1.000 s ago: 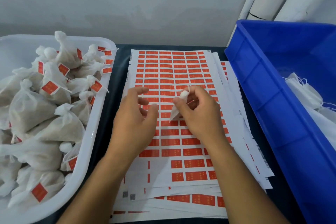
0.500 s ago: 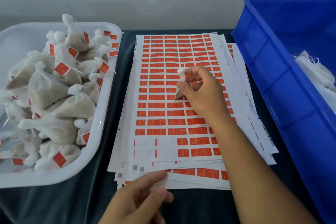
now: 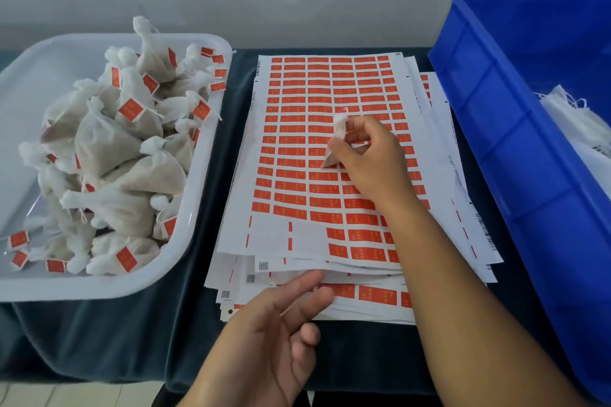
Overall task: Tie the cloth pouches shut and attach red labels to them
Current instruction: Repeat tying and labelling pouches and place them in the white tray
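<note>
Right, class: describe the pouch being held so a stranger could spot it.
Find the sheets of red labels between white tub and blue crate. Above them, the right hand pinches one small white pouch; unlike the tub's pouches, it has no label.

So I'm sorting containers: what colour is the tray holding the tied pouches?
White, clearest in the head view: the tray sits left of the label sheets.

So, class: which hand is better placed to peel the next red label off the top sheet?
Probably the left hand: it is open at the label sheets' near edge, while the right hand grips a small pouch.
</note>
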`<state>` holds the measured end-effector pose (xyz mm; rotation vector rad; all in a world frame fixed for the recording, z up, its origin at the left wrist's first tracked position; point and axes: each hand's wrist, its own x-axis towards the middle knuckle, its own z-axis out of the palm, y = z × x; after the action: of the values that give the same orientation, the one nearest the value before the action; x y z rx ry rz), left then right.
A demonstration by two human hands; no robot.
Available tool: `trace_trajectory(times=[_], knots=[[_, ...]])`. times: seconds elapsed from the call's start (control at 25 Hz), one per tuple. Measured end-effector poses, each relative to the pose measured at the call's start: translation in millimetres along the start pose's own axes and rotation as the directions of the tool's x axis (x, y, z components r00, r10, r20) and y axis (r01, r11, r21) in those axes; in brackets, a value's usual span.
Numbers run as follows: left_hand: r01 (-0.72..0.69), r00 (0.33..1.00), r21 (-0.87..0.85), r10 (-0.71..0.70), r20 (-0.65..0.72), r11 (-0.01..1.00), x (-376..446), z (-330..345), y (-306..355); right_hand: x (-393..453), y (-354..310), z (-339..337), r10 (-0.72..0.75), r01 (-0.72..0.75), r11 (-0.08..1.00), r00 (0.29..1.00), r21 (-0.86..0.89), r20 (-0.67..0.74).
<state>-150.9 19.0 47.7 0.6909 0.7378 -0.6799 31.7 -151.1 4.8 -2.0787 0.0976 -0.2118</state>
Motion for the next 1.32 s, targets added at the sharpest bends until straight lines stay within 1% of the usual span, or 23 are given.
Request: trace_trajectory(times=[0.12, 0.2, 0.32, 0.4, 0.44, 0.48, 0.52, 0.6, 0.68, 0.76, 0.8, 0.88, 0.96, 1.04, 1.08, 1.12, 1.16, 1.2, 1.24, 1.28, 1.32], knots=[[-0.037, 0.999, 0.055, 0.037, -0.006, 0.998, 6, 7, -6, 1, 2, 0, 0.006, -0.006, 1.000, 1.000, 0.008, 0.000], [-0.105, 0.992, 0.137, 0.114, -0.059, 0.985, 13, 9, -12, 2, 3, 0, 0.003, -0.002, 1.000, 1.000, 0.012, -0.004], [-0.222, 0.955, 0.274, 0.265, -0.132, 0.936, 24, 10, -16, 2, 4, 1, -0.003, 0.003, 1.000, 1.000, 0.022, -0.001], [-0.252, 0.932, 0.323, 0.319, -0.174, 0.912, 30, 12, -16, 3, 5, 1, -0.001, 0.001, 1.000, 1.000, 0.029, -0.003], [-0.249, 0.929, 0.320, 0.319, -0.187, 0.914, 32, 13, -16, 3, 5, 0, -0.001, 0.001, 0.999, 1.000, 0.032, -0.004], [-0.226, 0.937, 0.296, 0.290, -0.193, 0.928, 33, 15, -15, 4, 5, 0, -0.003, 0.003, 0.999, 1.000, 0.035, -0.005], [-0.177, 0.955, 0.260, 0.229, -0.187, 0.949, 33, 17, -14, 4, 5, -1, -0.004, 0.004, 0.999, 1.000, 0.035, -0.005], [-0.036, 0.988, 0.180, 0.062, -0.140, 0.983, 31, 19, -9, 4, 4, -1, -0.008, 0.008, 0.999, 1.000, 0.034, -0.002], [0.087, 0.993, 0.088, -0.079, -0.087, 0.992, 27, 19, -3, 3, 4, -1, -0.008, 0.008, 0.999, 1.000, 0.037, 0.001], [0.142, 0.989, 0.018, -0.141, -0.046, 0.990, 23, 18, 1, 2, 2, -1, -0.006, 0.006, 0.999, 1.000, 0.044, 0.008], [0.140, 0.989, -0.005, -0.140, -0.037, 0.990, 20, 19, 1, 2, 2, -1, -0.004, 0.004, 0.999, 1.000, 0.045, 0.010], [0.068, 0.996, -0.022, -0.069, -0.056, 0.997, 17, 25, 0, 2, 2, -1, -0.001, 0.000, 0.999, 1.000, 0.043, 0.012], [-0.057, 0.992, 0.005, 0.057, -0.113, 0.998, 18, 31, -6, 2, 2, -1, -0.006, 0.005, 0.999, 1.000, 0.051, 0.017], [-0.158, 0.977, 0.075, 0.167, -0.132, 0.985, 22, 38, -13, 2, 1, -2, -0.013, 0.012, 0.998, 1.000, 0.061, 0.016], [-0.189, 0.971, 0.145, 0.207, -0.121, 0.971, 25, 40, -15, 2, 0, -3, -0.009, 0.008, 0.998, 1.000, 0.062, 0.009], [-0.221, 0.963, 0.246, 0.252, -0.100, 0.944, 27, 41, -14, 2, -1, -4, 0.001, -0.001, 0.998, 1.000, 0.063, 0.003], [-0.261, 0.947, 0.379, 0.311, -0.076, 0.888, 29, 40, -12, 2, -1, -6, 0.015, -0.014, 0.998, 1.000, 0.066, -0.002], [-0.305, 0.922, 0.540, 0.386, -0.039, 0.784, 32, 37, -9, 3, -1, -7, 0.026, -0.026, 0.997, 1.000, 0.068, -0.002], [-0.340, 0.889, 0.691, 0.458, 0.016, 0.638, 34, 35, -4, 2, -1, -7, 0.035, -0.035, 0.997, 0.999, 0.066, 0.000], [-0.363, 0.855, 0.799, 0.513, 0.080, 0.480, 37, 33, 1, 2, -2, -7, 0.039, -0.039, 0.997, 0.999, 0.061, 0.004], [-0.372, 0.823, 0.858, 0.554, 0.127, 0.355, 41, 33, 5, 1, -3, -7, 0.037, -0.038, 0.998, 0.999, 0.055, 0.007]])
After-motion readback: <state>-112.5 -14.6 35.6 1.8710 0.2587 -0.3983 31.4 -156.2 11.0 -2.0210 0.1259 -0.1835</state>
